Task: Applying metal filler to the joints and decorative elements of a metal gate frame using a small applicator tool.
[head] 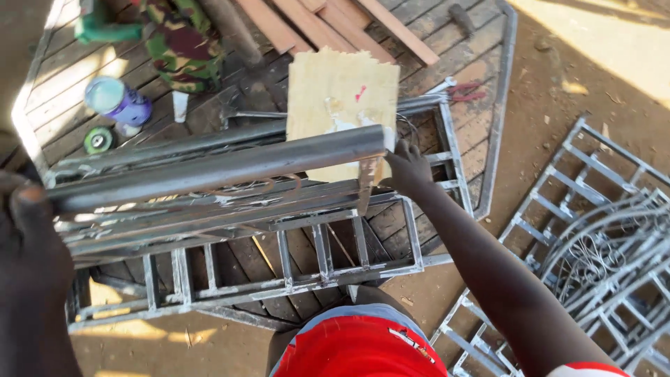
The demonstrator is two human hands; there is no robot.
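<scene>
Gripping the two ends of a long steel pipe [216, 167], the person spans it across a ladder-like metal frame [279, 279]: the left hand [31, 237] is clamped round the near end at the picture's left edge, while the right hand [408, 167] is closed on the far end, beside a pale board [342, 98] lying under the pipe. Being round, the pipe could roll on the frame's rails or slip from either grasp, I judge, and pinch fingers against the bars or drop toward the knees, where red cloth [359, 349] shows. Loose bars beneath it look unsteady and might shift. As for containers, a purple spray can [118, 101] lies on the plank platform [433, 63]; its contents cannot be seen. A green roll [98, 139] lies near it. More frames [600, 244] rest on the ground at right.
</scene>
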